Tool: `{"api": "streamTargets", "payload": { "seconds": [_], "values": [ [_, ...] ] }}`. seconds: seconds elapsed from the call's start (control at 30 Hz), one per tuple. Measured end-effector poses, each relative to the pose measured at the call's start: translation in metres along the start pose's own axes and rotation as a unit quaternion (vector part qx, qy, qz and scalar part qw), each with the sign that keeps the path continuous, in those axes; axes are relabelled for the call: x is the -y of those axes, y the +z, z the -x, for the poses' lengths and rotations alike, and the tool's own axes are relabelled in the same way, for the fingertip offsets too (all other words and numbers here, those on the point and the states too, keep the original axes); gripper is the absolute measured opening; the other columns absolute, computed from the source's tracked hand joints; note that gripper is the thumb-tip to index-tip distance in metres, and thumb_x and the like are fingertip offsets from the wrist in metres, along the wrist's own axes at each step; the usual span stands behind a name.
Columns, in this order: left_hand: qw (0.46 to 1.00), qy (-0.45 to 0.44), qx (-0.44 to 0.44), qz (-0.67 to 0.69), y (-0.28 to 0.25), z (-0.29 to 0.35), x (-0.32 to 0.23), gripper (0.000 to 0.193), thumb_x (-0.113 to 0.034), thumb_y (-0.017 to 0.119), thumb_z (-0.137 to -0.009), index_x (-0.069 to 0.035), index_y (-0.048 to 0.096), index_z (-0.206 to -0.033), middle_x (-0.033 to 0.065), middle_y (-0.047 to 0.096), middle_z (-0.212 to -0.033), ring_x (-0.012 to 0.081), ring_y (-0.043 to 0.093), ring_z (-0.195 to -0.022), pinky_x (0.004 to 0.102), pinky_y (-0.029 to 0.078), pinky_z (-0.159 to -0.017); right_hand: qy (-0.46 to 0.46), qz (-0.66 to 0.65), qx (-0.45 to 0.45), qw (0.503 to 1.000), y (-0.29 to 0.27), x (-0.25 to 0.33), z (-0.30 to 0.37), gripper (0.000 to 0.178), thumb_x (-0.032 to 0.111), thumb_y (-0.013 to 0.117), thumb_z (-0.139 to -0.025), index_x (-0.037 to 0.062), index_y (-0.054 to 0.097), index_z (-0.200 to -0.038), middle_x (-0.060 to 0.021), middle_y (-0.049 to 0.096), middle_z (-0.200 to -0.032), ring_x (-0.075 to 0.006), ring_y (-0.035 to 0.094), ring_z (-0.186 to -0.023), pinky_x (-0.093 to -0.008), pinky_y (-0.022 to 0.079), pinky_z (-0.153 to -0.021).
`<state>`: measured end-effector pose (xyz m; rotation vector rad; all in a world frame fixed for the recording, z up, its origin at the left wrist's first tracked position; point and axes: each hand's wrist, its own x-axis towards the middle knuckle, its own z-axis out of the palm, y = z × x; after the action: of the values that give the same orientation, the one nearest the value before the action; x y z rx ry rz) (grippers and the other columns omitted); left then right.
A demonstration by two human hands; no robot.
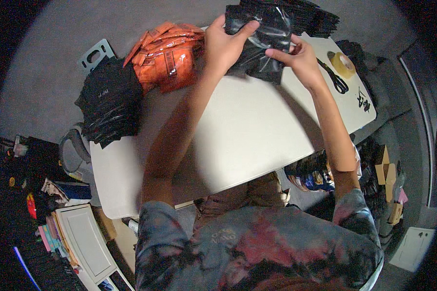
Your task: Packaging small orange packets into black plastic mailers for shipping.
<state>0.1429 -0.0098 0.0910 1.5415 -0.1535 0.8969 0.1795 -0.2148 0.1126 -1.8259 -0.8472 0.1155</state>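
Near the far edge of the white table (247, 131), both my hands hold a shiny black plastic packet (262, 41) with glossy folds. My left hand (224, 46) grips its left side, thumb lying on top. On the right side, my right hand (301, 60) pinches the packet between thumb and fingers. A stack of black packets (315, 19) lies just beyond. Left of my left hand is a heap of orange items in clear wrapping (167, 63). Farther left sits a pile of black packets (109, 99), partly over the table's edge.
Black-handled scissors (338, 82), a roll of yellowish tape (344, 65) and several small black pieces (363, 101) lie at the table's right end. A pale blue plastic piece (96, 56) stands beyond the left pile. A white cabinet (87, 235) is at lower left, cardboard boxes (386, 167) at right.
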Motion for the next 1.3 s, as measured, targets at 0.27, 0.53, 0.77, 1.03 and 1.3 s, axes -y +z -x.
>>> {"api": "streamTargets", "payload": {
  "seconds": [0.27, 0.53, 0.77, 1.03, 1.3],
  "values": [
    [0.911, -0.053, 0.245, -0.328, -0.032, -0.016, 0.026, 0.099, -0.062, 0.070, -0.083, 0.009, 0.035, -0.143, 0.0269, 0.065, -0.121, 0.0406, 0.064, -0.114, 0.0444, 0.050, -0.098, 0.075, 0.330, -0.018, 0.941, -0.033, -0.075, 0.044, 0.094, 0.046, 0.074, -0.085, -0.0115, 0.032, -0.147, -0.0299, 0.049, -0.142, -0.0396, 0.054, -0.127, -0.0435, 0.047, -0.104],
    [0.641, -0.066, 0.576, -0.504, 0.008, 0.051, 0.023, 0.124, -0.078, 0.065, -0.074, 0.006, 0.020, -0.154, 0.0274, 0.022, -0.160, 0.0547, 0.020, -0.144, 0.0503, 0.023, -0.121, -0.048, 0.447, 0.120, 0.885, 0.045, -0.093, 0.062, 0.072, 0.052, 0.038, -0.103, -0.0007, 0.033, -0.152, -0.0237, 0.029, -0.158, -0.0407, 0.023, -0.148, -0.0497, 0.020, -0.122],
    [0.609, -0.075, 0.588, -0.527, 0.003, 0.063, 0.042, 0.127, -0.077, 0.065, -0.074, 0.007, 0.013, -0.154, 0.0263, 0.014, -0.162, 0.0528, 0.012, -0.147, 0.0491, 0.013, -0.123, -0.041, 0.480, 0.119, 0.868, 0.050, -0.083, 0.065, 0.083, 0.064, 0.036, -0.099, 0.0027, 0.027, -0.155, -0.0184, 0.022, -0.162, -0.0369, 0.022, -0.150, -0.0477, 0.017, -0.123],
    [0.590, -0.074, 0.611, -0.523, 0.002, 0.064, 0.044, 0.129, -0.080, 0.058, -0.077, 0.009, 0.006, -0.154, 0.0298, 0.003, -0.162, 0.0491, 0.003, -0.149, 0.0497, 0.007, -0.124, -0.032, 0.470, 0.107, 0.875, 0.053, -0.082, 0.067, 0.086, 0.064, 0.040, -0.097, 0.0001, 0.028, -0.154, -0.0203, 0.026, -0.161, -0.0376, 0.025, -0.149, -0.0465, 0.018, -0.123],
    [0.571, -0.111, 0.603, -0.546, 0.005, 0.066, 0.036, 0.128, -0.080, 0.060, -0.075, 0.002, 0.005, -0.157, 0.0232, 0.003, -0.164, 0.0525, 0.004, -0.147, 0.0545, 0.016, -0.122, -0.056, 0.472, 0.091, 0.875, 0.051, -0.088, 0.070, 0.088, 0.064, 0.042, -0.097, -0.0032, 0.030, -0.152, -0.0224, 0.029, -0.159, -0.0390, 0.026, -0.148, -0.0473, 0.019, -0.123]
  ]
}}
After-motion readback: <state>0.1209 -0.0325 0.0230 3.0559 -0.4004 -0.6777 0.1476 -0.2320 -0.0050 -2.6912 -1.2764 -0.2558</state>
